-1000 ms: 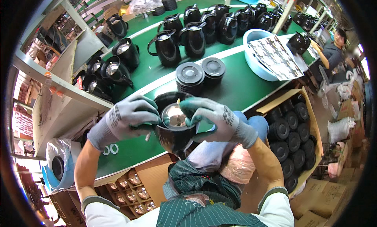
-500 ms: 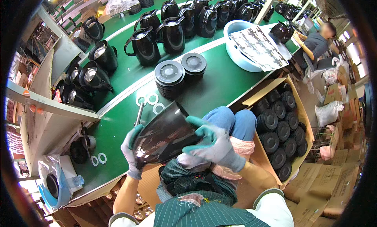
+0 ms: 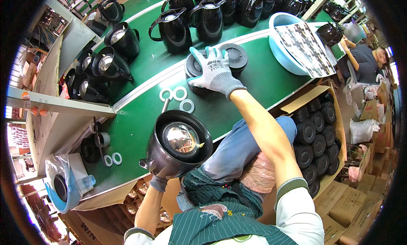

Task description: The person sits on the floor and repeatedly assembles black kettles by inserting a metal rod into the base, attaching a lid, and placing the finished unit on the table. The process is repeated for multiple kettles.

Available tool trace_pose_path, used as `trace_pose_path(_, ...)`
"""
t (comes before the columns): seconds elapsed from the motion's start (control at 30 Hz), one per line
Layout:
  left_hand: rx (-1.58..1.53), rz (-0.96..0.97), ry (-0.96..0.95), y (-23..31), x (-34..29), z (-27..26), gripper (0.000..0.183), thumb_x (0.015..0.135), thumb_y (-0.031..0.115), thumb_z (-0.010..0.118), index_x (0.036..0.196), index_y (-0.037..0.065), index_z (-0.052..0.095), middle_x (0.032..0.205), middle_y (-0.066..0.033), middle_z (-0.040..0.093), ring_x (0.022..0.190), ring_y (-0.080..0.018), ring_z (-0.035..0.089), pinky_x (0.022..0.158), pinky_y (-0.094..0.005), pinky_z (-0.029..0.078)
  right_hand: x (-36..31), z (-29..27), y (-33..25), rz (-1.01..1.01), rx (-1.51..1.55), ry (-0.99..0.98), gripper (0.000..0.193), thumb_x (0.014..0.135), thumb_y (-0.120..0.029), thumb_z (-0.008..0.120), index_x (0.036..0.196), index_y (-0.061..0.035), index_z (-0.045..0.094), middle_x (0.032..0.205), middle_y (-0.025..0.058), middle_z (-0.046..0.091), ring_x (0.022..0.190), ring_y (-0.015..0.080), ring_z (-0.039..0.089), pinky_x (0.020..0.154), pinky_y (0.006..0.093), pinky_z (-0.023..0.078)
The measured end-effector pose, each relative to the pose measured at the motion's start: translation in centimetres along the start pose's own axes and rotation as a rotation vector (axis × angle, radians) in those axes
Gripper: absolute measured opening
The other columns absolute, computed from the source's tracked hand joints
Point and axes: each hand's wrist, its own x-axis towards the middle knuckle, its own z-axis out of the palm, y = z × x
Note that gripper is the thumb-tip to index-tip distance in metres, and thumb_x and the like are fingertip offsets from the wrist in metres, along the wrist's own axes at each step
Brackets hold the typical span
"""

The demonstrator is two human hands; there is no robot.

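A glossy black jug (image 3: 167, 160) is tilted in my left hand (image 3: 158, 183), its wide round opening facing up and a shiny silver domed liner (image 3: 180, 138) inside. Most of that gloved hand is hidden beneath the jug; mainly the cuff shows. My right hand (image 3: 214, 71), in a grey and green glove, rests with spread fingers across the top of a stack of black round discs (image 3: 193, 68). A second disc stack (image 3: 234, 56) stands just right of it. White rings (image 3: 179, 93) lie on the green table between the jug and the stacks.
Several black jugs (image 3: 210, 20) stand along the far side; others (image 3: 106, 63) lie at the left. A light blue basin (image 3: 275, 46) with a patterned sheet is at the right. Below it, a carton (image 3: 335, 160) holds black discs. Another person (image 3: 364, 60) sits farther off.
My right hand has left the jug and moved forward onto the disc stack. The jug has turned in my left hand, so its opening and silver liner now show.
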Motion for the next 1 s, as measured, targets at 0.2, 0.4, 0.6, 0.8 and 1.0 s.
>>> trace_pose_path(0.2,0.657,0.324,0.058,-1.1,0.8,1.1,0.042,0.091,0.018,0.075,0.133,0.019,0.070,0.140,-0.0147,0.065,0.135,-0.0344,0.058,0.115,-0.0581,0.043,-10.2,-4.6,-1.4,-0.293,1.003,0.209,0.106,0.065,-0.037,0.096,0.154,-0.0078,0.048,0.152,0.0213,0.045,0.145,0.0377,0.041,0.123,0.0492,0.031)
trace_pose_path(0.4,-0.324,0.088,-0.251,0.5,2.1,1.8,0.067,0.102,0.020,0.065,0.161,0.008,0.033,0.162,-0.0139,0.042,0.148,-0.0286,0.043,0.124,-0.0442,0.037,-20.5,-5.7,-2.5,-0.398,1.034,0.074,0.113,0.061,-0.047,0.097,0.156,-0.0089,0.050,0.158,0.0217,0.037,0.145,0.0401,0.040,0.121,0.0478,0.033)
trace_pose_path(0.6,-0.701,-0.181,-0.605,9.4,2.6,1.1,0.062,0.103,0.016,0.063,0.159,0.006,0.038,0.160,-0.0140,0.046,0.144,-0.0275,0.048,0.122,-0.0441,0.039,-25.3,-6.8,-2.1,-0.635,0.982,0.357,0.114,0.054,-0.051,0.101,0.149,-0.0087,0.055,0.155,0.0326,0.036,0.140,0.0508,0.043,0.114,0.0564,0.040)
trace_pose_path(0.8,-0.441,-0.252,-0.842,10.4,3.9,2.1,0.063,0.102,0.016,0.064,0.159,0.007,0.039,0.160,-0.0142,0.046,0.144,-0.0290,0.048,0.123,-0.0458,0.038,-29.7,-9.1,-2.1,-0.506,0.869,0.290,0.108,0.049,-0.048,0.099,0.146,-0.0202,0.063,0.158,0.0272,0.034,0.141,0.0478,0.039,0.118,0.0548,0.036)
trace_pose_path(1.0,-0.758,-0.467,-0.858,11.1,4.7,2.5,0.058,0.103,0.013,0.061,0.158,0.006,0.041,0.158,-0.0154,0.048,0.140,-0.0293,0.052,0.120,-0.0453,0.042,-32.0,-9.5,-1.2,-0.489,0.808,0.309,0.109,0.045,-0.050,0.099,0.145,-0.0225,0.065,0.158,0.0264,0.034,0.141,0.0460,0.039,0.117,0.0543,0.036)
